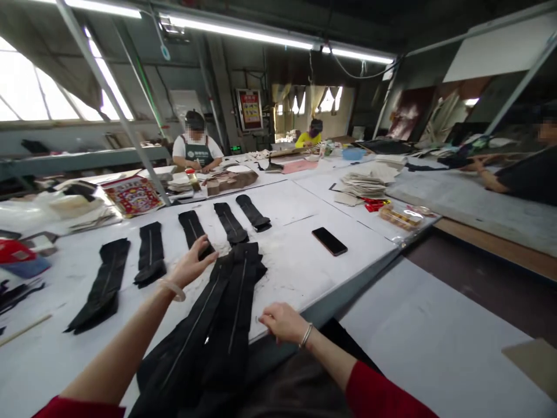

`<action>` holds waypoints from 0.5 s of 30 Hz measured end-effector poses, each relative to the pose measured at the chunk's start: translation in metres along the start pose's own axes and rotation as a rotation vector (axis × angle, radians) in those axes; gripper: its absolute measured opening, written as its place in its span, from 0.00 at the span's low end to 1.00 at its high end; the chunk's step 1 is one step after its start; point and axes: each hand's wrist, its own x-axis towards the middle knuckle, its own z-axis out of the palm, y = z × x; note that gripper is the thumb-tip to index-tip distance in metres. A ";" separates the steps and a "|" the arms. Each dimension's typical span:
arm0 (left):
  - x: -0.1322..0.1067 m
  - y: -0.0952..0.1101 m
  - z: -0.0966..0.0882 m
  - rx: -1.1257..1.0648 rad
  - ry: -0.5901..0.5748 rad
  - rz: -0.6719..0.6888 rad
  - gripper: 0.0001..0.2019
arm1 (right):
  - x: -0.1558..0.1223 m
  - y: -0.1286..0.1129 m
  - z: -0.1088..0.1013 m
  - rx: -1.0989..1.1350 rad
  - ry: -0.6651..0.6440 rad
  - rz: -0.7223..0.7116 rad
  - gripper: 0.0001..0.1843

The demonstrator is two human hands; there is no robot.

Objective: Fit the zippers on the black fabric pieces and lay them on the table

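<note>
A long pile of black fabric pieces with silver zippers [217,325] lies on the white table [296,261] in front of me and hangs over its near edge. My left hand [191,264] reaches forward with fingers stretched out, its fingertips at the far left corner of this pile. My right hand [282,321] rests curled at the table's near edge, just right of the pile, fingers bent with nothing visible in them. Several more black zipper pieces [150,252] lie in a row further back.
A black phone [329,241] lies on the table to the right. Stacks of paper pieces [363,184] and a small packet [395,216] sit further right. A red item [15,252] is at far left. Other people work at the back and at the right edge.
</note>
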 end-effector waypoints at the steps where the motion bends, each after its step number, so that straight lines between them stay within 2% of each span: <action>1: 0.001 -0.010 0.003 0.043 -0.026 0.005 0.43 | 0.004 0.000 0.001 -0.058 0.033 -0.012 0.12; 4: 0.001 -0.038 0.003 0.160 -0.058 -0.007 0.34 | 0.005 0.007 -0.010 -0.186 0.099 -0.038 0.12; 8: 0.013 -0.076 -0.021 0.322 0.013 -0.166 0.20 | -0.007 0.030 -0.032 -0.245 0.102 -0.018 0.14; 12: 0.043 -0.109 -0.054 0.439 0.092 -0.391 0.14 | -0.015 0.054 -0.045 -0.238 0.104 0.048 0.17; 15: 0.079 -0.120 -0.060 0.458 0.090 -0.481 0.14 | -0.015 0.067 -0.046 -0.174 0.141 0.088 0.19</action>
